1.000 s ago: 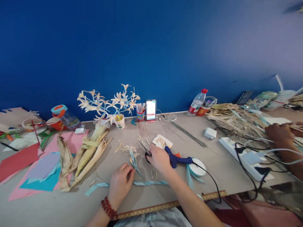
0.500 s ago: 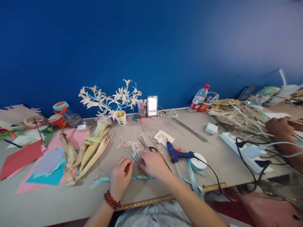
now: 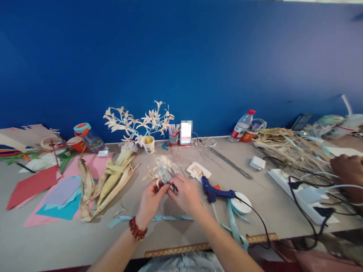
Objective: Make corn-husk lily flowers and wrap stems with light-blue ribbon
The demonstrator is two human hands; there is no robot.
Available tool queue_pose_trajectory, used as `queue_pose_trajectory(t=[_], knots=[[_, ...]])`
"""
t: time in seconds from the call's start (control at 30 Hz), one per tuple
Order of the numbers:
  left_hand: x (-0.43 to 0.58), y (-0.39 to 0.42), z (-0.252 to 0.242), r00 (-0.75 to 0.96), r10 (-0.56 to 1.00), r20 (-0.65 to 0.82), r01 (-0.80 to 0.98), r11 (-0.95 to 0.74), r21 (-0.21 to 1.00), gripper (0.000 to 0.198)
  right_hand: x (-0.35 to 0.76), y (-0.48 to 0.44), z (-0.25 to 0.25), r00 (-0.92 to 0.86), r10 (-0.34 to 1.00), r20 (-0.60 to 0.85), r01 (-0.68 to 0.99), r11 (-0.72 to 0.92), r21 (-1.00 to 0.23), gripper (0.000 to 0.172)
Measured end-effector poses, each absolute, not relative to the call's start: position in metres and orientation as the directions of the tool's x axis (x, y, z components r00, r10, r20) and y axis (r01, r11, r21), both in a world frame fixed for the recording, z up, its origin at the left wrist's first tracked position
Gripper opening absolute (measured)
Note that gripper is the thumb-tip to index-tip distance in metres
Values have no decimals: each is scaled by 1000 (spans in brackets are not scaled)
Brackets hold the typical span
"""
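Both my hands meet near the middle of the table, fingers pinched close together. Between them stands a small bunch of light-blue wrapped stems point(image 3: 163, 174). My left hand point(image 3: 153, 194) closes on its lower part; a red bead bracelet is on that wrist. From the other side, my right hand point(image 3: 184, 192) pinches the same lower end, which the fingers hide. Blurred pale husk pieces point(image 3: 155, 166) show around the top of the stems; I cannot tell which are attached. Light-blue ribbon point(image 3: 172, 218) lies across the table below my hands.
Right of my hands are a blue glue gun point(image 3: 215, 192), a ribbon roll point(image 3: 241, 203) and a power strip point(image 3: 295, 196). Corn husks point(image 3: 113, 185) and coloured paper point(image 3: 61, 192) lie left. Husk flowers point(image 3: 153, 119) stand behind in a cup point(image 3: 148, 145). Another person's hand point(image 3: 346, 170) is far right.
My hands have come closer together and lifted the blue stems off the table. The scissors, seen earlier by my right hand, are now mostly hidden. The camera view has shifted slightly.
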State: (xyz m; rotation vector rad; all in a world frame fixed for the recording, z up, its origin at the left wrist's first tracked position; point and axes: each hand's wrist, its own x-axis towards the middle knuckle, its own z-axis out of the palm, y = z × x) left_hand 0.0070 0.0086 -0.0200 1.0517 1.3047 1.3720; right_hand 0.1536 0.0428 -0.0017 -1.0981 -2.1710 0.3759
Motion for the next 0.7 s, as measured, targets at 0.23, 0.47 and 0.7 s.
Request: queue_pose_trajectory(t=[0.23, 0.47, 0.7], knots=[[16, 32, -8, -246, 967, -67, -241, 6, 970, 27, 182, 34, 16, -478, 777, 410, 584, 629, -513, 34], [19, 31, -14, -228, 970, -89, -222, 37, 974, 27, 177, 22, 8, -482, 852, 206, 760, 523, -385, 23], [20, 26, -14, -224, 967, -118, -243, 62, 968, 26, 169, 27, 5, -440, 870, 224, 762, 494, -419, 11]])
